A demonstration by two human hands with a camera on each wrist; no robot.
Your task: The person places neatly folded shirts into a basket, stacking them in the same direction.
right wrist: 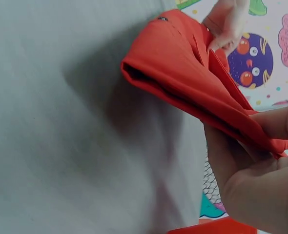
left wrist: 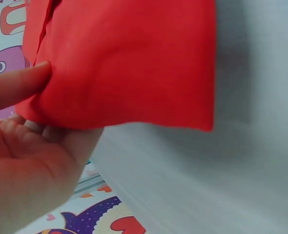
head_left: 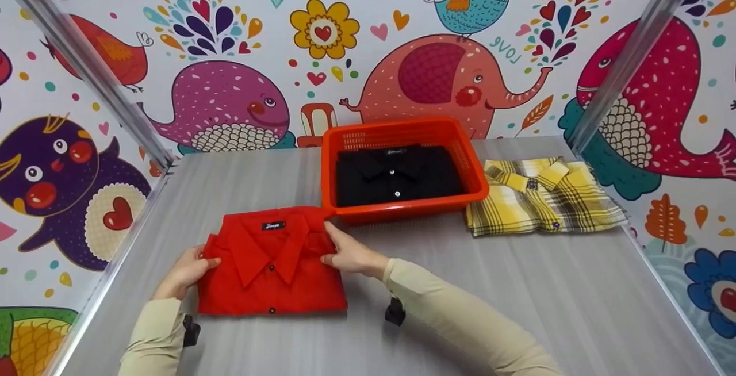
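Note:
Between both hands is a folded red shirt [head_left: 253,290] with a pointed collar, dark buttons and a black neck label. My left hand [head_left: 187,269] grips its left edge, thumb on top and fingers underneath, as the left wrist view also shows. On the opposite edge, my right hand [head_left: 351,252] pinches the folded layers between thumb and fingers. In the right wrist view the shirt [right wrist: 183,68] is lifted off the table, with a shadow below it. Behind it stands an orange-red plastic basket [head_left: 402,209] holding a folded black shirt [head_left: 368,183].
Right of the basket, a folded yellow plaid shirt [head_left: 517,215] lies on the grey table [head_left: 460,284]. A wall with cartoon animals [head_left: 230,106] rises behind the table. Metal posts [head_left: 627,48] stand at both back corners.

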